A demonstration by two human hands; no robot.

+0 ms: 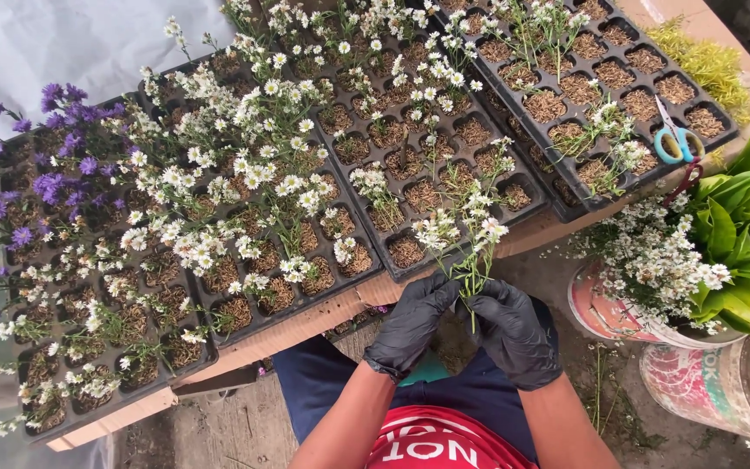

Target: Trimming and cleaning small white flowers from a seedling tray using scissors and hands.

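Both my hands wear black gloves and meet at the table's near edge. My left hand [411,326] and my right hand [511,332] together pinch the green stems of a small bunch of white daisy-like flowers [466,233], whose heads rise above the fingers. The bunch stands in front of a black seedling tray [410,257] with fibre-filled cells, several of them bearing white flowers.
Several black cell trays cover the wooden table; the left tray [41,187] has purple flowers. Blue-handled scissors [677,139] lie on the right tray [618,187]. Painted buckets at the right hold cut white flowers [653,260] and broad green leaves [744,234].
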